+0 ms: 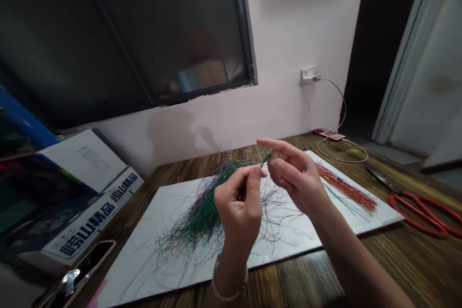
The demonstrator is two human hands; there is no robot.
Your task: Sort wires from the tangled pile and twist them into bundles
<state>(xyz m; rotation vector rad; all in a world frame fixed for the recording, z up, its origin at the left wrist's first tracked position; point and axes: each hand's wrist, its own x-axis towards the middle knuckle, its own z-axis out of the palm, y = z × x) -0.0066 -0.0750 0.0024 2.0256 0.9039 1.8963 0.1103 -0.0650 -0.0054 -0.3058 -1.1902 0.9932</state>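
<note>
Probably the green strand [266,160] is nearly weightless, springy, perhaps a little slick, and easy to kink; a pinch close to its end should steady it best, as a hold too far back would likely let the tip bend away. It bridges the narrow gap between the two grips, slanting up from left to right. The left grip [240,202] is closed on its lower end, thumb against forefinger. The right grip [294,175] curls at its upper end, forefinger pointing out above the left grip; whether it pinches the strand, I cannot tell. What shows is short, slim and bright green; whether it is one fibre or several is too small to make out. Beside the left grip, on its left, a tangled pile [204,216] of green, purple and dark fibres spreads over a white board [149,274] on the wooden counter [296,279]. Right of the right grip lies an orange bundle [346,187].
</note>
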